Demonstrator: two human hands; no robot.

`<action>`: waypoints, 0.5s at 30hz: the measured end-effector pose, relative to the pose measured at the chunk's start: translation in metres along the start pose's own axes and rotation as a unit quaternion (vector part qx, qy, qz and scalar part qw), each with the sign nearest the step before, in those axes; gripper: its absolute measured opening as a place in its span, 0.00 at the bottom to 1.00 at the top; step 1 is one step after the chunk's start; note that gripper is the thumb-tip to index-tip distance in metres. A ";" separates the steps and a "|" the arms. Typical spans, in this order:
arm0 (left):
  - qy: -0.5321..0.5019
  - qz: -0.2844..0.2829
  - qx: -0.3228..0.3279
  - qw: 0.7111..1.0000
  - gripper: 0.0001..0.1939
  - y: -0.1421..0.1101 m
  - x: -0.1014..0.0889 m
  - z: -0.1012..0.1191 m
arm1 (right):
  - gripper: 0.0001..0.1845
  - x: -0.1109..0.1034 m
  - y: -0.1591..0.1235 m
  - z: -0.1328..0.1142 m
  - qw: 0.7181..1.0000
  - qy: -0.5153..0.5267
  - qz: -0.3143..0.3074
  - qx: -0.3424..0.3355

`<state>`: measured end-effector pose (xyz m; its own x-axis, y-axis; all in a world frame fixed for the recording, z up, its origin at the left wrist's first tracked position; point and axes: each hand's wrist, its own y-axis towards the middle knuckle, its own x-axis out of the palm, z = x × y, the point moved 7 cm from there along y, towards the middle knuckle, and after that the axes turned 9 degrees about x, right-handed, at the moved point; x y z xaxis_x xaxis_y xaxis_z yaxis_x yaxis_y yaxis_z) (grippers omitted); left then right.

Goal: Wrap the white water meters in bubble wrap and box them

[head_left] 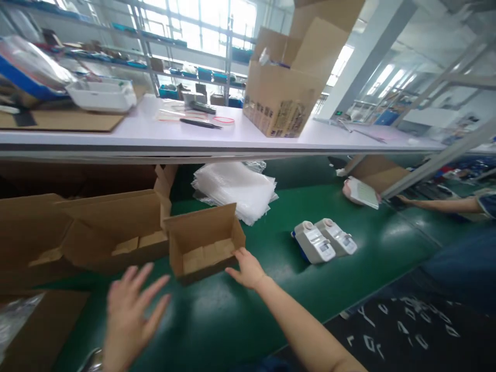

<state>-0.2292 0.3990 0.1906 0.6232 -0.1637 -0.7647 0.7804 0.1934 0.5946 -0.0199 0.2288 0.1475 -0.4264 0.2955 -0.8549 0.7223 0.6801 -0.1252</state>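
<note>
At the front right corner of a small open cardboard box (205, 268) is my right hand (248, 268), its fingertips at the rim and its thumb along the front wall. The box stands upright on the green work surface (217, 310), with folded flaps lying at its bottom. My left hand (134, 310) is raised in front of the boxes, fingers spread and slightly blurred, holding nothing. To the right, two white meter-like devices (314, 242) stand side by side. Behind the box lies a stack of white translucent bags (236, 188).
More open cardboard boxes (116, 258) line the left side. Above runs a white shelf (155, 137) with black tweezers (199, 124) and a tall carton (284, 98). A co-worker's arm (442, 205) reaches in at right, near a pinkish-white item (361, 192).
</note>
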 end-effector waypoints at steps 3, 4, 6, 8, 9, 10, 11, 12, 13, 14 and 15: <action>-0.025 -0.142 0.131 0.981 0.12 0.031 0.080 0.063 | 0.30 -0.045 -0.028 0.035 0.995 0.017 0.084 -0.057; -0.020 -0.172 0.139 0.975 0.12 0.037 0.100 0.073 | 0.31 -0.067 -0.038 0.059 0.987 0.011 0.150 -0.050; 0.012 -0.189 0.102 0.977 0.12 0.046 0.123 0.073 | 0.34 -0.114 -0.061 0.126 0.955 -0.017 0.296 0.031; 0.059 -0.194 0.048 0.978 0.16 0.050 0.129 0.056 | 0.41 -0.148 -0.082 0.203 0.914 -0.050 0.368 0.161; 0.086 -0.197 0.020 0.976 0.18 0.052 0.126 0.045 | 0.45 -0.157 -0.088 0.239 0.905 -0.060 0.361 0.216; 0.114 -0.197 -0.009 0.974 0.19 0.054 0.120 0.034 | 0.48 -0.162 -0.090 0.269 0.906 -0.062 0.331 0.255; 0.139 -0.191 -0.037 0.971 0.20 0.058 0.111 0.025 | 0.50 -0.162 -0.090 0.295 0.912 -0.057 0.290 0.284; 0.161 -0.175 -0.061 0.969 0.21 0.064 0.100 0.020 | 0.52 -0.159 -0.087 0.314 0.920 -0.047 0.248 0.301; 0.176 -0.148 -0.077 0.970 0.21 0.074 0.089 0.020 | 0.53 -0.155 -0.083 0.328 0.926 -0.033 0.214 0.310; 0.178 -0.111 -0.082 0.974 0.21 0.087 0.080 0.027 | 0.55 -0.151 -0.080 0.337 0.929 -0.020 0.192 0.317; 0.161 -0.070 -0.072 0.982 0.20 0.103 0.074 0.040 | 0.55 -0.148 -0.077 0.343 0.929 -0.009 0.184 0.322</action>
<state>-0.1003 0.3677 0.2054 0.4439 0.1124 -0.8890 0.8277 0.3287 0.4549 0.1745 -0.0971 0.1115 -0.0819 0.4141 -0.9066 0.9956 -0.0075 -0.0934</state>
